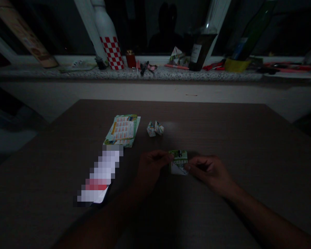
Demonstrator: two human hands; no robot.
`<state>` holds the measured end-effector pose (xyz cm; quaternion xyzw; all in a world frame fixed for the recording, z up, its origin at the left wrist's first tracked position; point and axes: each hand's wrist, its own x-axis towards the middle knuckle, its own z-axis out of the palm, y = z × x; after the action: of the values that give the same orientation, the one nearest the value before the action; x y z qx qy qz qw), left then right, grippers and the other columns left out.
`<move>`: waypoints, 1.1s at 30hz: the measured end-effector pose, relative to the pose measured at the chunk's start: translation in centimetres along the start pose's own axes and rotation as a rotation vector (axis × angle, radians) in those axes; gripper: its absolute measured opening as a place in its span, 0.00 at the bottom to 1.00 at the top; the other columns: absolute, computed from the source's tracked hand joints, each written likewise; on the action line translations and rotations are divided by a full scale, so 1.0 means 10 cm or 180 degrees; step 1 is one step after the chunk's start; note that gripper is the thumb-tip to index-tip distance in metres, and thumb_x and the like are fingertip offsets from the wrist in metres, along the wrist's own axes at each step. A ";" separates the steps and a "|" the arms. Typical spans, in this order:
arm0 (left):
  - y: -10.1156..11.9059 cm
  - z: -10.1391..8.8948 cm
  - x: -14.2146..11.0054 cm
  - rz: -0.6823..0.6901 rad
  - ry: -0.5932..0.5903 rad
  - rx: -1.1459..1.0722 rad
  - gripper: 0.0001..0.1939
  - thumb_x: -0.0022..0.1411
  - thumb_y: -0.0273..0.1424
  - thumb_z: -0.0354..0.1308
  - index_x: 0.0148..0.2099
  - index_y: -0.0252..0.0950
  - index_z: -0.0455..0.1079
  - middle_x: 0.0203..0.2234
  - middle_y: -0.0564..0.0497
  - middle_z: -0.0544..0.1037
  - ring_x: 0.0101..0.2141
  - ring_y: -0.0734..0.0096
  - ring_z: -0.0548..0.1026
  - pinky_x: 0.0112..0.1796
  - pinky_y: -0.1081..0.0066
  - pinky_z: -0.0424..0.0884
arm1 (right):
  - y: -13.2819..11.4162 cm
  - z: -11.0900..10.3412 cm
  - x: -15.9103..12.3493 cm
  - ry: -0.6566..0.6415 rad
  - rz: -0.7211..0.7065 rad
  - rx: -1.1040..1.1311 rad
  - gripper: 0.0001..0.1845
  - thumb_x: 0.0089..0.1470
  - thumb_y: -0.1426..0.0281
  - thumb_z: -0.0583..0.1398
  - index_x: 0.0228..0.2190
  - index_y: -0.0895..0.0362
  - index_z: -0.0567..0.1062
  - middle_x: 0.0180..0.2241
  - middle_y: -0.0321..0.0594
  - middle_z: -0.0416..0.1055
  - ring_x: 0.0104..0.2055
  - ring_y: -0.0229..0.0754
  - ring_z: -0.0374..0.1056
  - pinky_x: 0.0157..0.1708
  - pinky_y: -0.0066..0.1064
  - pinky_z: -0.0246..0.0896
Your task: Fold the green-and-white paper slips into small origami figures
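A small folded piece of green printed paper (pixel 179 161) lies low over the dark wooden table (pixel 223 138), held between both hands. My left hand (pixel 150 168) pinches its left edge with thumb and fingers. My right hand (pixel 209 173) pinches its right edge. Beyond them on the table sit a small folded paper figure (pixel 155 128) and a stack of printed calendar sheets (pixel 123 130). The room is dim.
A blurred-out flat object (pixel 100 176) lies left of my left hand. On the stone windowsill (pixel 67 73) behind the table stand a red-and-white checked bottle (pixel 108 38), a small red jar (pixel 131 58), dark glass bottles (pixel 202 45), pens and clutter.
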<state>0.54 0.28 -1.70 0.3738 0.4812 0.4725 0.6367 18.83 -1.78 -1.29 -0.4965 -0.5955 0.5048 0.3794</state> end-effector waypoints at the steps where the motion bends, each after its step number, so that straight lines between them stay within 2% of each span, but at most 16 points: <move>1: 0.00 0.00 0.00 -0.0013 -0.0002 -0.0011 0.07 0.44 0.32 0.69 0.25 0.33 0.76 0.19 0.54 0.76 0.22 0.75 0.71 0.28 0.75 0.66 | 0.01 0.00 0.00 0.0023 -0.0030 -0.0021 0.14 0.49 0.61 0.63 0.22 0.59 0.76 0.21 0.37 0.70 0.23 0.36 0.63 0.24 0.27 0.59; 11: -0.01 -0.01 0.01 -0.0038 0.0047 -0.0113 0.07 0.45 0.32 0.68 0.25 0.33 0.76 0.20 0.54 0.77 0.23 0.73 0.73 0.29 0.73 0.68 | -0.01 0.01 0.00 -0.0011 0.0049 -0.0008 0.15 0.48 0.59 0.63 0.22 0.59 0.75 0.21 0.36 0.70 0.23 0.36 0.63 0.25 0.27 0.58; 20: 0.00 -0.01 0.03 -0.0026 0.0058 -0.0180 0.07 0.45 0.32 0.68 0.25 0.34 0.76 0.21 0.53 0.78 0.25 0.72 0.74 0.31 0.72 0.69 | -0.01 0.01 0.01 -0.0135 0.0085 -0.0027 0.15 0.50 0.61 0.62 0.21 0.59 0.73 0.19 0.33 0.66 0.21 0.33 0.58 0.23 0.25 0.55; 33: -0.02 -0.03 0.06 0.0029 0.0137 -0.0382 0.07 0.45 0.31 0.69 0.26 0.33 0.76 0.21 0.53 0.78 0.25 0.71 0.74 0.31 0.71 0.70 | 0.03 0.01 0.01 -0.0288 0.0122 -0.0016 0.15 0.52 0.60 0.61 0.23 0.59 0.76 0.22 0.37 0.71 0.25 0.36 0.63 0.27 0.27 0.58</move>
<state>0.37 0.82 -2.13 0.3269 0.4639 0.5114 0.6453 18.75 -1.69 -1.57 -0.4854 -0.6037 0.5324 0.3411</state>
